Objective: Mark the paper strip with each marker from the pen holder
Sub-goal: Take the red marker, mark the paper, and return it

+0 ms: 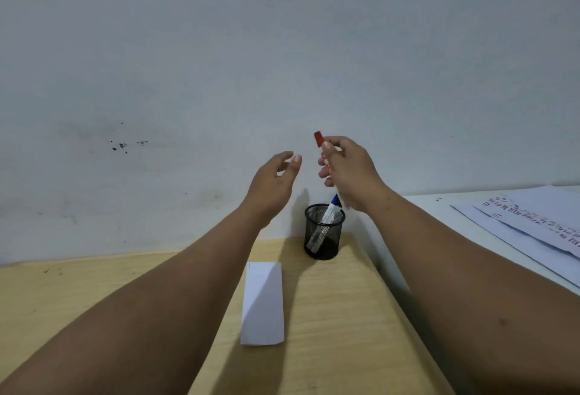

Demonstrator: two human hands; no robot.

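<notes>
My right hand (pixel 350 172) is raised above the black mesh pen holder (pixel 323 233) and grips a red-capped marker (pixel 319 138) upright, cap on and pointing up. Its white barrel is mostly hidden by my fingers. My left hand (pixel 273 182) hovers just left of it, fingers apart and curved, holding nothing. A blue-capped marker (pixel 333 206) leans inside the holder. The white paper strip (pixel 263 303) lies flat on the wooden table (pixel 329 316) in front of the holder, with a small dark mark at its far left corner.
A white surface (pixel 417 203) adjoins the wooden table on the right and carries printed paper sheets (pixel 539 222) with red text. A pale wall (pixel 282 49) with dark stains rises right behind the holder.
</notes>
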